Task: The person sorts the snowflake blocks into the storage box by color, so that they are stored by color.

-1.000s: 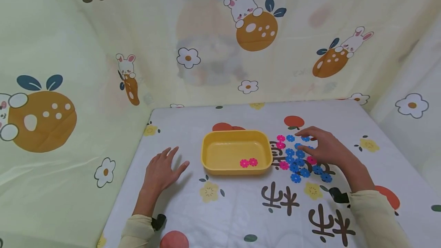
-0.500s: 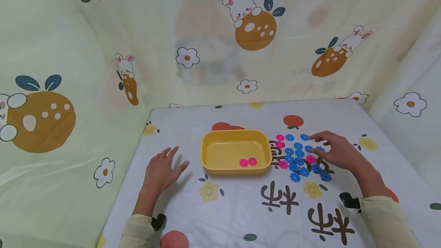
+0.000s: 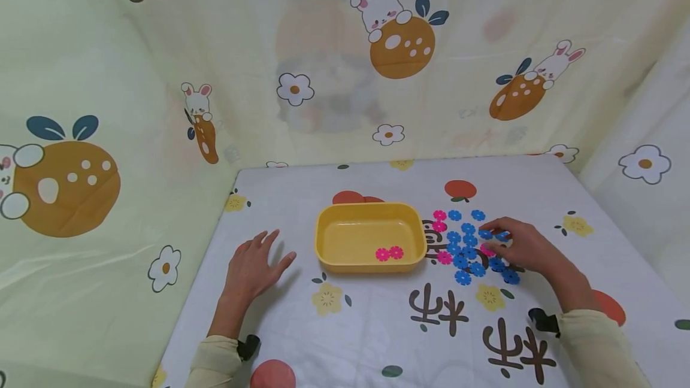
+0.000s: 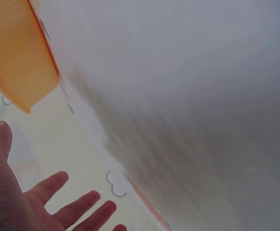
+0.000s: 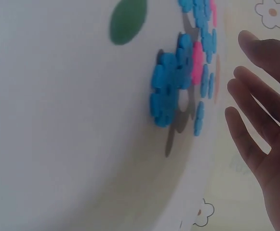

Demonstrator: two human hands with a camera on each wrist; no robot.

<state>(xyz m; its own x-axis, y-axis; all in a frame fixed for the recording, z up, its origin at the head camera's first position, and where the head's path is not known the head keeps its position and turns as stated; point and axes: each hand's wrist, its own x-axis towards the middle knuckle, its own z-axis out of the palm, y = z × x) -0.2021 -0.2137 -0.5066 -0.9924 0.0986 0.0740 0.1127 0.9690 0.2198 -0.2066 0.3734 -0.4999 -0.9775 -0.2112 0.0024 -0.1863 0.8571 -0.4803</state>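
Several blue flower-shaped plastic pieces (image 3: 462, 261) and a few pink ones (image 3: 444, 257) lie scattered on the cloth to the right of a yellow tray (image 3: 369, 269). Inside the tray, near its front right corner, are two pink flower pieces (image 3: 389, 254) side by side. My right hand (image 3: 525, 248) hovers over the right side of the scattered pieces, thumb and fingers apart; the right wrist view shows nothing in its grasp. To the left of the tray, my left hand (image 3: 253, 269) is held above the cloth with its fingers spread and holds nothing.
A white cloth (image 3: 377, 316) printed with fruit, flowers and dark lettering covers the table. Cream printed curtains (image 3: 323, 17) hang at the back and on both sides. A dark strap (image 3: 248, 347) shows at the left wrist.
My right hand first moved right, away from the middle of the pieces, then came a little nearer and lower over their right side. The left hand and the tray stay put.
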